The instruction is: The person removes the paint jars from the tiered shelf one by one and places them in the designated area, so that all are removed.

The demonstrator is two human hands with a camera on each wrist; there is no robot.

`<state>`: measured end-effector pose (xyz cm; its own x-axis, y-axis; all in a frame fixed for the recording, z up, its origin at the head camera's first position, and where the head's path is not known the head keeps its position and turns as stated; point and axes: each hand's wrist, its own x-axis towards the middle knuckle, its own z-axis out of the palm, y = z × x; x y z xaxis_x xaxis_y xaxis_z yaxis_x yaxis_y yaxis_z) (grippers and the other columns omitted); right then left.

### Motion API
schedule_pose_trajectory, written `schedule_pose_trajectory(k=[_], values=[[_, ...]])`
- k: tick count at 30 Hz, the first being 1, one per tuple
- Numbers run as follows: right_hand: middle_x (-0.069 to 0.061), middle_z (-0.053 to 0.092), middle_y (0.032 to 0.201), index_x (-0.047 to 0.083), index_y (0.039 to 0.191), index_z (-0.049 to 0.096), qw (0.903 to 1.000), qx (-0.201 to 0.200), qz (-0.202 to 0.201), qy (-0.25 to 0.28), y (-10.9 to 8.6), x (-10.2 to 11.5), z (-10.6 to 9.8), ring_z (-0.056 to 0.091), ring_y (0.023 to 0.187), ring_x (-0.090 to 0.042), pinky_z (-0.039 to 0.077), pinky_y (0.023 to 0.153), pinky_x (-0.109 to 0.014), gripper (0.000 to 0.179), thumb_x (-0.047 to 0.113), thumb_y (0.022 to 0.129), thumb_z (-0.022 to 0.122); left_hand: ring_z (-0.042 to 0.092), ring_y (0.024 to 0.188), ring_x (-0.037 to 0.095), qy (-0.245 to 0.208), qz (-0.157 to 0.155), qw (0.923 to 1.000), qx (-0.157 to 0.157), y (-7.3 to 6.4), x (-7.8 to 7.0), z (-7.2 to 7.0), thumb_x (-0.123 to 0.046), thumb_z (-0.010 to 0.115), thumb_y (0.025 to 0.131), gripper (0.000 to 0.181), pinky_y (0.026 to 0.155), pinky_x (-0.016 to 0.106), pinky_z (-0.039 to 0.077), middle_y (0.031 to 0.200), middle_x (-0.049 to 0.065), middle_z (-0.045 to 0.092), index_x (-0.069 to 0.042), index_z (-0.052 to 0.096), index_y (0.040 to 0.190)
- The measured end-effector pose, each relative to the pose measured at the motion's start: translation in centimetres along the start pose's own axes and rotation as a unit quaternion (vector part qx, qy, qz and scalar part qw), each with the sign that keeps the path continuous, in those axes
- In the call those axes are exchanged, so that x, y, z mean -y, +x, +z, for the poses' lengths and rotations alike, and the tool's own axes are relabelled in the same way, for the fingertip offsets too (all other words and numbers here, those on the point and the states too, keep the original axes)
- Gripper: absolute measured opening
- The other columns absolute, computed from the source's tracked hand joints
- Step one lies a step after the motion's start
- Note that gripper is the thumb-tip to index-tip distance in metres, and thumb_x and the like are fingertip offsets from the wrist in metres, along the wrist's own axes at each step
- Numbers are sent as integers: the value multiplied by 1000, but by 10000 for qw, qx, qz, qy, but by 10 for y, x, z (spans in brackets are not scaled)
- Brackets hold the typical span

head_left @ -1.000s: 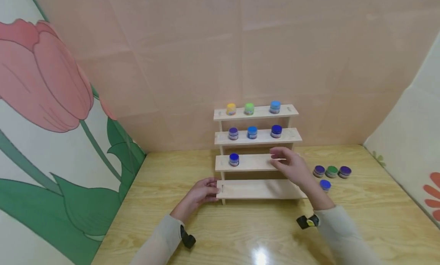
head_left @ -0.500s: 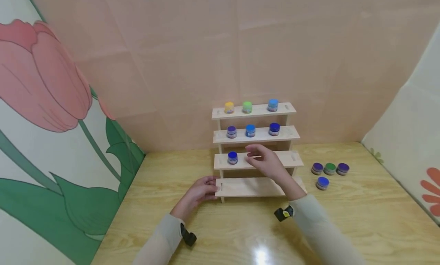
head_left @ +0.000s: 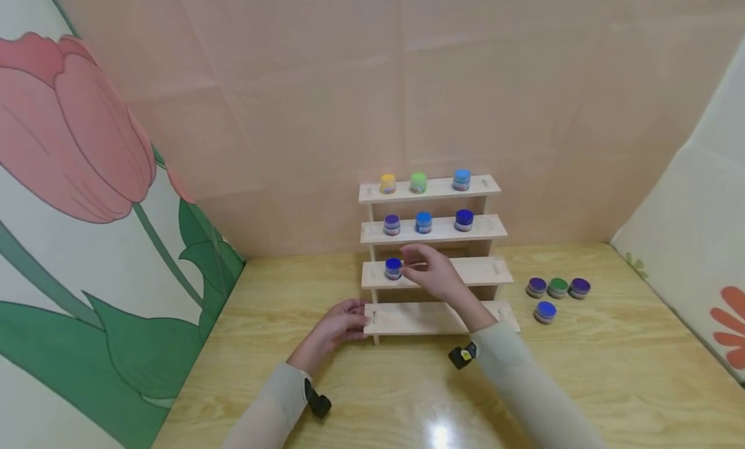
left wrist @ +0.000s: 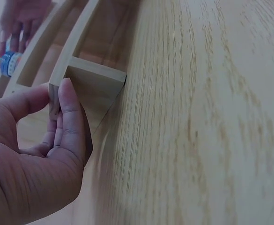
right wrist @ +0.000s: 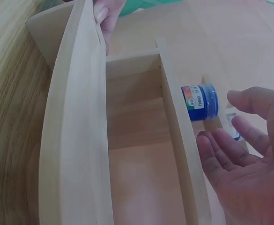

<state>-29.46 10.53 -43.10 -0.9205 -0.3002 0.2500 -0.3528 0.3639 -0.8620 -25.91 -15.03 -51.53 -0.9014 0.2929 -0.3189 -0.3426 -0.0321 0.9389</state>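
A four-tier wooden display rack (head_left: 425,318) stands on the table. My left hand (head_left: 340,323) pinches the left end of its lowest board, thumb on one face and fingers on the other, as the left wrist view shows. On the second board from the bottom, near the left end, sits a dark blue paint jar (head_left: 393,268). My right hand (head_left: 433,277) is just right of this jar, thumb and fingers spread and curved towards it. The right wrist view shows a gap between the thumb and the jar's lid (right wrist: 211,101), with nothing gripped.
Yellow (head_left: 387,184), green (head_left: 418,183) and light blue (head_left: 462,180) jars stand on the top board. Purple (head_left: 392,225), blue (head_left: 423,223) and dark blue (head_left: 464,220) ones stand below. Several more jars (head_left: 557,288) are on the table right of the rack. A pinkish wall (head_left: 291,112) rises behind.
My right hand has moved left along the second board, from near its right end to beside the dark blue jar. The left hand has kept its grip on the lowest board.
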Motion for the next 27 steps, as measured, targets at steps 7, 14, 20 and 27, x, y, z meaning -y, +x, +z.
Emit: schedule_pose_trajectory(k=[7,14,20,27], values=[[-17,64,128,0,133,59,9999,83,12,-76,4,2,8,62,118,-34,52,104,-46,43,11,93,73,64,84,19,6,-35,10000,2,0,0,0,4,67,89,56,67,26,60,111,10,59,1,48,142],[-15,64,129,3,132,60,9997,119,30,-209,8,3,13,62,118,-33,52,104,-45,42,11,93,73,63,83,18,-2,-36,10000,34,0,-1,0,4,66,90,55,66,26,60,109,9,58,2,48,142],[-12,64,129,4,134,61,9990,197,143,-385,9,3,16,62,120,-32,51,105,-47,44,15,93,75,63,80,17,-57,-36,9999,95,-2,-2,1,4,65,90,54,64,25,59,105,6,57,2,49,142],[-11,61,135,8,135,61,9969,297,173,-703,13,4,18,58,124,-33,48,107,-51,44,17,94,74,63,79,16,-61,-16,9999,126,-2,-4,0,4,65,91,53,64,25,59,103,6,56,2,49,141]])
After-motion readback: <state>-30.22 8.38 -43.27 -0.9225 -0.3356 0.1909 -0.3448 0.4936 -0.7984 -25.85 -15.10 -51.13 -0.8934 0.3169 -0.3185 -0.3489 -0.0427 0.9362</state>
